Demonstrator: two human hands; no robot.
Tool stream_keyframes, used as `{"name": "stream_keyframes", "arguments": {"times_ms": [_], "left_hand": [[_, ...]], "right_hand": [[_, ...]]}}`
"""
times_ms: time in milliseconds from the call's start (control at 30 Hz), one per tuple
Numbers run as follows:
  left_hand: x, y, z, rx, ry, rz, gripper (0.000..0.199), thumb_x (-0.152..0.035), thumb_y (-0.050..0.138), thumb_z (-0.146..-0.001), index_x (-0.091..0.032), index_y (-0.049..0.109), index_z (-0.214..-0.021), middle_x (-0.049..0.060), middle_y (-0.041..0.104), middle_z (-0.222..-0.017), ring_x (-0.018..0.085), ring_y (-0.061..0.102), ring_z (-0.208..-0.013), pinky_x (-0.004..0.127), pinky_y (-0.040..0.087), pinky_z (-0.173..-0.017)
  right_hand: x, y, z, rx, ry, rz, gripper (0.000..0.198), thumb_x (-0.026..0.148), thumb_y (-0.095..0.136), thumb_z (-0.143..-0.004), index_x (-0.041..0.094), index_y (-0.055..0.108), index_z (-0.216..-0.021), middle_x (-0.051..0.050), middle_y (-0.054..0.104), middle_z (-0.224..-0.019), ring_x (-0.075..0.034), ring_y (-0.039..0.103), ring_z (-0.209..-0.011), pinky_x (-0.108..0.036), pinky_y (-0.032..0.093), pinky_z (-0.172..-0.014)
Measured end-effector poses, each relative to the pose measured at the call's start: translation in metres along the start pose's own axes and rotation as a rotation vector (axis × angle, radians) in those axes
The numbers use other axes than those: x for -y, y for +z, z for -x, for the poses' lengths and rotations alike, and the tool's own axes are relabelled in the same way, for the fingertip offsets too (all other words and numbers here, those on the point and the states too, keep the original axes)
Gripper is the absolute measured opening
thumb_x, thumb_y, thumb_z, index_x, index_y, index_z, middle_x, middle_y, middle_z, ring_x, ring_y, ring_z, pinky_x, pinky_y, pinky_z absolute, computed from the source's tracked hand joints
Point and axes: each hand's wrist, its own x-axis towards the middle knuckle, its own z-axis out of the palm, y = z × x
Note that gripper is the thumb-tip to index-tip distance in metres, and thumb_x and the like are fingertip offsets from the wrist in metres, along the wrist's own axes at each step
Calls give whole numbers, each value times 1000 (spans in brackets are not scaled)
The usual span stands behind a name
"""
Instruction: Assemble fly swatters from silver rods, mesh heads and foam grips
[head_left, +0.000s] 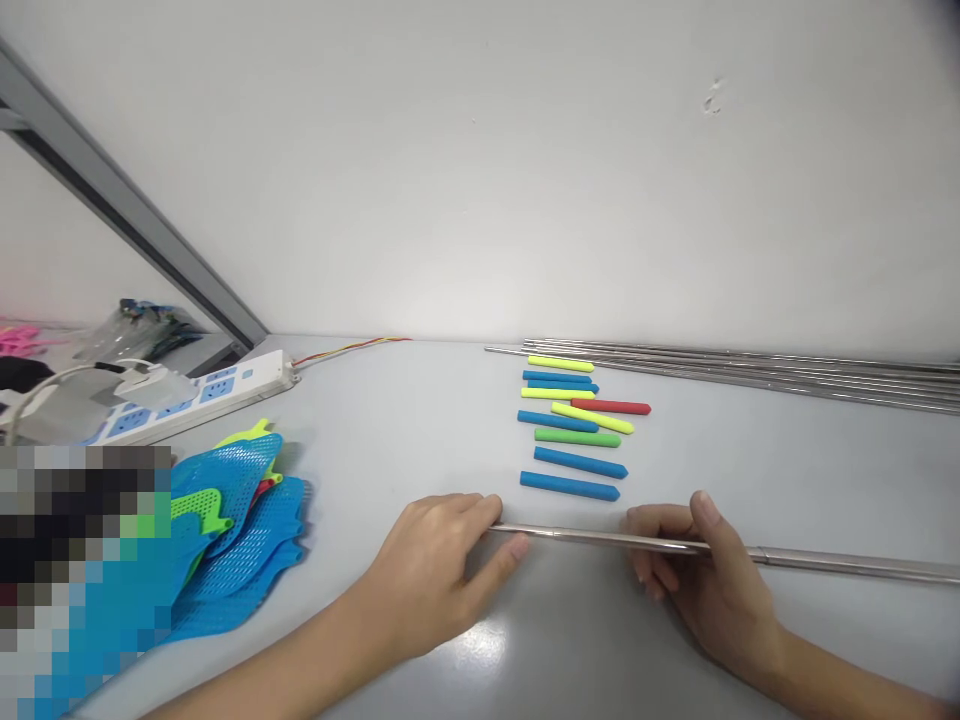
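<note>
A thin telescopic metal rod (585,537) lies level across the front, growing thicker in steps toward the right edge. My left hand (435,565) grips its thin left end between thumb and fingers, which cover the tip. Palm turned up, my right hand (724,600) holds the rod farther right, with the thumb above it and the fingers curled beneath. Just beyond the rod lie several coloured tubes with pointed ends, among them a blue tube (570,487), a green tube (577,438), a red tube (611,407) and a yellow tube (561,364).
Several more metal rods (750,365) run along the wall at back right. At left is a pile of perforated plastic fly swatter heads (244,565), mostly blue. Behind it stands a white power strip (259,378) with plugs and a coloured wire (352,347). Pixelation hides the lower left corner.
</note>
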Motion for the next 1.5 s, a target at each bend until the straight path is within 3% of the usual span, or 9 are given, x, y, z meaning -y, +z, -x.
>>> {"name": "stream_keyframes", "arguments": {"times_ms": [167, 300, 500, 833, 1000, 1500], "left_hand": [[-2, 0, -4, -49, -147, -58, 51, -67, 35, -75, -18, 40, -59, 0, 50, -58, 16, 48, -58, 27, 31, -54], [-1, 0, -4, -68, -235, -86, 58, -73, 37, -68, -18, 39, -54, 1, 49, -55, 17, 47, -57, 27, 30, -54], [1, -1, -5, -39, -305, -77, 61, -78, 38, -61, -18, 37, -50, 0, 48, -52, 16, 46, -55, 26, 29, -52], [10, 5, -7, -41, -254, -140, 61, -78, 42, -58, -18, 41, -45, 1, 49, -48, 17, 47, -51, 25, 26, -48], [13, 6, -8, -17, -233, -157, 60, -74, 40, -64, -18, 42, -44, 0, 46, -45, 15, 45, -47, 24, 23, -47], [13, 12, -5, 20, -127, -70, 58, -67, 36, -75, -17, 44, -47, 0, 48, -46, 12, 43, -44, 23, 21, -46]], "right_hand": [[2, 0, 0, 19, 18, -34, 58, 59, 30, -81, 16, 54, -50, 1, 36, -45, -12, 33, -45, -26, 26, -46], [2, 1, 1, 5, 11, -51, 56, 58, 33, -80, 16, 54, -49, 1, 35, -44, -12, 33, -44, -26, 27, -46], [0, 3, 0, 2, 116, 157, 52, 49, 33, -86, 16, 54, -50, 2, 37, -43, -12, 38, -46, -25, 30, -49], [13, 11, 11, 176, 199, 605, 54, 54, 18, -88, 21, 54, -65, -2, 51, -63, -17, 47, -66, -27, 40, -61], [19, 12, 7, 357, 138, 644, 52, 50, 13, -90, 21, 48, -66, -1, 51, -64, -15, 47, -63, -24, 39, -57], [17, 11, 5, 373, 119, 658, 54, 51, 9, -89, 20, 46, -65, -1, 52, -64, -15, 48, -63, -23, 40, -58]]}}
